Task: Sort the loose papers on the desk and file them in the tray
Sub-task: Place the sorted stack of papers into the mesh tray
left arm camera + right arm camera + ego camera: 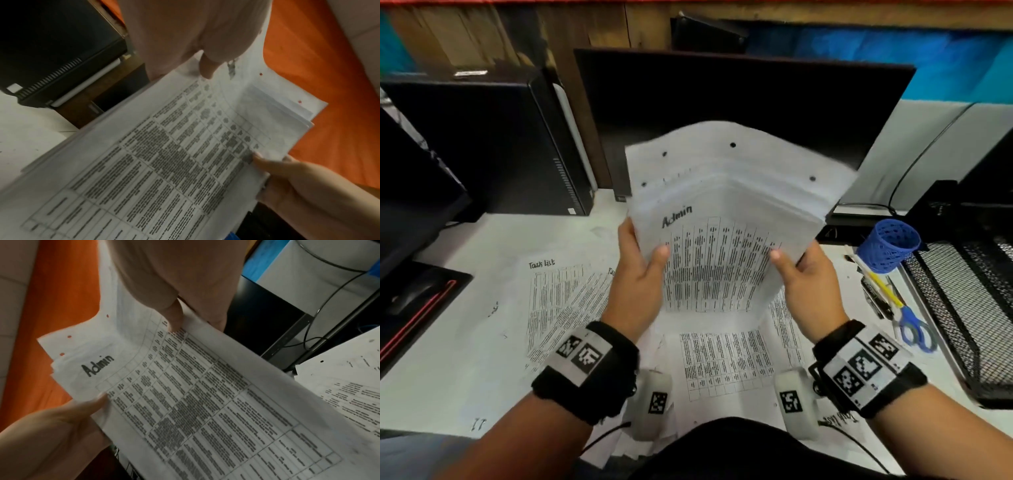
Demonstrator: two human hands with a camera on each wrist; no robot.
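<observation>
I hold a stack of hole-punched white papers (722, 233) upright above the desk; the top sheet is a printed table headed "Admin" (98, 365). My left hand (640, 274) grips the stack's left edge with its thumb on the front. My right hand (804, 277) grips the right edge the same way. The same stack (185, 154) fills the left wrist view. More loose sheets (558, 301) headed "Task list" lie flat on the desk under my hands. A black wire-mesh tray (969, 308) stands at the right.
A dark monitor (722, 99) stands behind the stack, and a black computer case (493, 137) at the left. A blue mesh pen cup (887, 245), blue-handled scissors (914, 329) and a yellow pencil (883, 287) lie beside the tray. A mouse on a pad (410, 298) sits far left.
</observation>
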